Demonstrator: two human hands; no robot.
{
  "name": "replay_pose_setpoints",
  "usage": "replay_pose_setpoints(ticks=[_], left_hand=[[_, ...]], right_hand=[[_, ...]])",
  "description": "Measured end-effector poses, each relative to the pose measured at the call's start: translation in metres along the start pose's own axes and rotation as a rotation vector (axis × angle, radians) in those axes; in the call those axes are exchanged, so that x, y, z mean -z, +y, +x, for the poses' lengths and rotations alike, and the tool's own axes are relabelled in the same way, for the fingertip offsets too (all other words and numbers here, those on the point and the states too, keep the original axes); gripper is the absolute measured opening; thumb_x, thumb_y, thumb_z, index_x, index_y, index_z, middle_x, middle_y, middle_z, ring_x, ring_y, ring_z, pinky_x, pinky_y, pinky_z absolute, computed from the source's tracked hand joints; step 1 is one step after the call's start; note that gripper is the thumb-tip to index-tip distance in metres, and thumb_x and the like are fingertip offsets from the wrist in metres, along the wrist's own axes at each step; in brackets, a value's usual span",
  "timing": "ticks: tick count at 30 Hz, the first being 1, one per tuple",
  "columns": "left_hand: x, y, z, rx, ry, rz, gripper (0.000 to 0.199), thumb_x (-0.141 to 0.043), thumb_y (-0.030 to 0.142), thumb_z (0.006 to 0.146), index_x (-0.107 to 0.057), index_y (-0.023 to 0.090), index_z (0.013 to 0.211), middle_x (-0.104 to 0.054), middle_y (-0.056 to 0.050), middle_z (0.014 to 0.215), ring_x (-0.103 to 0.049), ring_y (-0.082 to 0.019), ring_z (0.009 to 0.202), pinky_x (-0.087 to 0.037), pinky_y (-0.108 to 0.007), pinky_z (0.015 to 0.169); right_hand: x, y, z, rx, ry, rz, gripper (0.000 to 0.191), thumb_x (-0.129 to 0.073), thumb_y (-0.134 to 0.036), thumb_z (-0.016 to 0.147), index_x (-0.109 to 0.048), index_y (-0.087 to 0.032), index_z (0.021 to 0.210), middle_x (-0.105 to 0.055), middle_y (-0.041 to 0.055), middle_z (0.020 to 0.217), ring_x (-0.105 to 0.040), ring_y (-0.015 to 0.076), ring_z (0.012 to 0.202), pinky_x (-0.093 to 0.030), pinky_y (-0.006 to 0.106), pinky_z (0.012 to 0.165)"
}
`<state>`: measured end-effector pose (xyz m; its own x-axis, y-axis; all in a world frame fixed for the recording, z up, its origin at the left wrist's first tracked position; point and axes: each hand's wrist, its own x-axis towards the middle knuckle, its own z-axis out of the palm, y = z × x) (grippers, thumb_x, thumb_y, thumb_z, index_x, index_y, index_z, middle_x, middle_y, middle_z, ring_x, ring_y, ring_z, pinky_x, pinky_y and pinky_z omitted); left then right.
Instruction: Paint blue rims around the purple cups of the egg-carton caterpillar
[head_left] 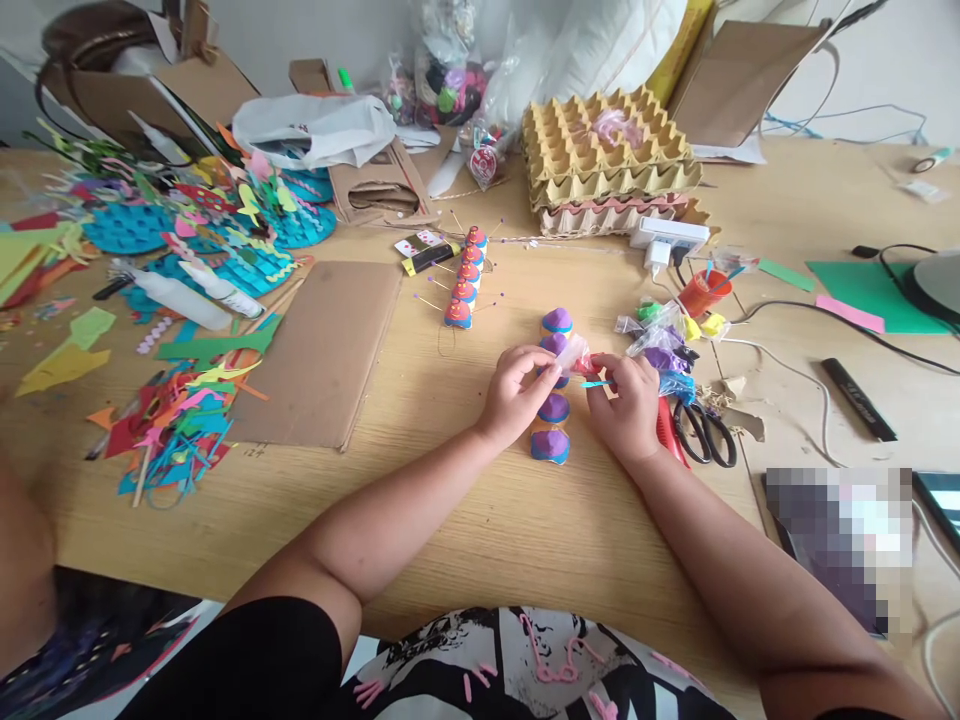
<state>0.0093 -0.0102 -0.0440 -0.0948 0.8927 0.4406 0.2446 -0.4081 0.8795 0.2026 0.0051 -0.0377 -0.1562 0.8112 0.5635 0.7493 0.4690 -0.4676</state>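
Observation:
My left hand (519, 388) pinches one end of a small clear plastic bag (572, 354) with something red, perhaps modelling clay, at its other end. At that red end, the fingers of my right hand (628, 400) are closed, with a thin blue stick (596, 384) poking out from them. Under and between my hands lies a row of egg-carton bumps (550, 446) coated in purple and blue clay; its middle is partly hidden. Farther back stands a similar strip (465, 290) in red and blue, with pins sticking out of its sides.
Right of my hands are bagged clay pieces (664, 355), black-handled scissors (705, 434) and an orange cup (705, 292). Stacked egg trays (607, 150) stand behind, near a white power strip (670, 235). Cardboard (319, 350) and paper scraps (187, 420) lie left.

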Motion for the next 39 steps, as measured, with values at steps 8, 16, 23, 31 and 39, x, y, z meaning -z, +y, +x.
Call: replay_pose_setpoints(ticks=[8,16,23,31,39], left_hand=[[-0.002,0.000,-0.001,-0.005,-0.048,0.011,0.023,-0.067,0.044,0.104,-0.075,0.024,0.095,-0.078,-0.009,0.106,-0.070,-0.024,0.110,-0.055,-0.043,0.105],[-0.003,-0.002,0.001,0.054,-0.093,-0.035,0.021,-0.071,0.039,0.101,-0.074,0.023,0.088,-0.078,-0.009,0.107,-0.072,-0.024,0.112,-0.055,-0.044,0.107],[-0.004,-0.001,0.000,0.004,-0.106,-0.025,0.018,-0.076,0.037,0.099,-0.075,0.024,0.086,-0.079,-0.009,0.108,-0.072,-0.025,0.112,-0.054,-0.045,0.108],[-0.004,0.001,0.001,-0.028,-0.135,0.048,0.023,-0.081,0.044,0.096,-0.078,0.025,0.083,-0.079,-0.008,0.106,-0.071,-0.026,0.113,-0.054,-0.047,0.108],[-0.004,-0.004,0.001,-0.114,-0.156,0.102,0.021,-0.080,0.042,0.097,-0.078,0.026,0.084,-0.079,-0.008,0.105,-0.070,-0.026,0.112,-0.053,-0.047,0.107]], right_hand=[[0.003,0.000,-0.002,0.054,-0.002,-0.091,0.016,-0.063,-0.019,0.087,-0.069,-0.026,0.099,-0.074,0.0035,0.083,-0.062,0.0271,0.086,-0.040,0.042,0.081],[0.002,-0.003,-0.003,0.005,-0.025,-0.048,0.014,-0.063,-0.018,0.084,-0.067,-0.026,0.095,-0.076,0.0031,0.086,-0.061,0.0253,0.082,-0.041,0.042,0.083],[0.004,-0.007,-0.004,-0.039,-0.012,0.124,0.024,-0.062,-0.022,0.080,-0.064,-0.027,0.104,-0.064,0.0023,0.078,-0.059,0.0260,0.077,-0.045,0.043,0.076],[0.007,-0.016,-0.003,-0.074,-0.128,0.248,0.029,-0.065,-0.043,0.093,-0.054,-0.027,0.072,-0.060,0.0017,0.066,-0.051,0.0223,0.066,-0.038,0.041,0.070],[0.006,-0.019,-0.001,-0.027,-0.176,0.185,0.032,-0.060,-0.040,0.098,-0.048,-0.026,0.070,-0.052,-0.0002,0.060,-0.047,0.0200,0.062,-0.033,0.037,0.065]])
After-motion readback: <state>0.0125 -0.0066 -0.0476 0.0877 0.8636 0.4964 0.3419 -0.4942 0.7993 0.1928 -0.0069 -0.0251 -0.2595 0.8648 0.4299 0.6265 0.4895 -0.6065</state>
